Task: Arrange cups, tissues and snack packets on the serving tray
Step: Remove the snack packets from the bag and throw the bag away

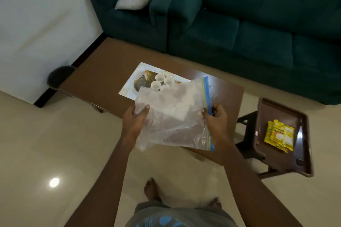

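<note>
Midair, a clear zip bag (173, 116) hangs between both hands over the near edge of the table (96, 72), its blue-striped mouth running along the right side. Folded tissues appear to lie inside. Right hand (215, 116) pinches the mouth; left hand (135, 118) grips the closed end. Beyond the fingers sits the tray (129, 86) with its cups (159, 77). Yellow packets (279, 135) wait on a stool (284, 116), nearer the right hand.
</note>
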